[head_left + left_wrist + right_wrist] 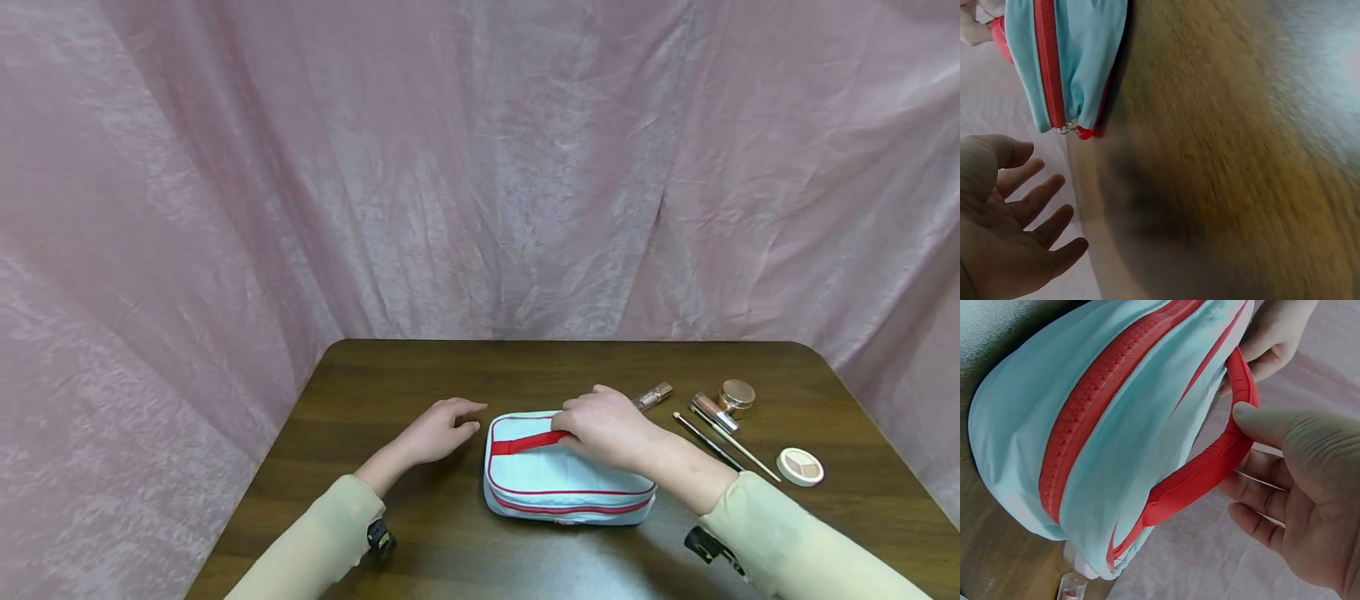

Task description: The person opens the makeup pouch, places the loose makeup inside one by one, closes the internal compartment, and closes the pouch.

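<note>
The brown table (420, 367) bears a pouch (558, 475), brushes (709, 442) and cosmetics (800, 467).

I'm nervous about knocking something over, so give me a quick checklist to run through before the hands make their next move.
1. Right hand has the red handle: ok, thumb and fingers pinch it.
2. Left hand steadying the bag: not ok, it is open beside the bag, without touching it.
3. Zipper closed: ok, along the stretch that shows.
4. Round palette away from the bag: ok, it lies apart, to the right.
5. Clear tube free of the bag: cannot tell, the right hand hides that corner in the head view.
6. Bag's contents secure: cannot tell, the inside is hidden.
</note>
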### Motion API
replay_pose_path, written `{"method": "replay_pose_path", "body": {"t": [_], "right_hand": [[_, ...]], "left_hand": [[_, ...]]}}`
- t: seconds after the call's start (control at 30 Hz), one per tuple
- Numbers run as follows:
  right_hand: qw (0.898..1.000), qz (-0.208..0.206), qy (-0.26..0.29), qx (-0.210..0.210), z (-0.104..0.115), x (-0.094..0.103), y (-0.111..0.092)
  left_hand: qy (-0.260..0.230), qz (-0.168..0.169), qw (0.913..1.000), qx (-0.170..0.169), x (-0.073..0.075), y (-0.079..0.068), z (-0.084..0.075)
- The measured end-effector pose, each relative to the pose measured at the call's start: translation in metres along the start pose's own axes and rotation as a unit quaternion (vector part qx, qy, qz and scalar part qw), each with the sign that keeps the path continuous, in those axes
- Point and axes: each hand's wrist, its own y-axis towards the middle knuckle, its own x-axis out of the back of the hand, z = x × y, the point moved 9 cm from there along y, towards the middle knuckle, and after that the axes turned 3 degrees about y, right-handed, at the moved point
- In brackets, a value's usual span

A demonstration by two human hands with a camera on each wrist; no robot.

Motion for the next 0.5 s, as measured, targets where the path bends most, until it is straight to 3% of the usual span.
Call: {"method": "replay_pose_path", "body": {"t": [0.33, 0.5], "right_hand": [[0.999, -0.013, -0.032, 0.02, 0.004, 0.004, 0.004], [0.998, -0.022, -0.039, 0.034, 0.006, 0.005, 0.004]], "left_hand": [[-0.023, 0.072, 0.9963, -0.04, -0.014, 0.02, -0.001], [-0.05, 0.111, 0.9921, -0.032, -0.016, 0.027, 0.004]]}}
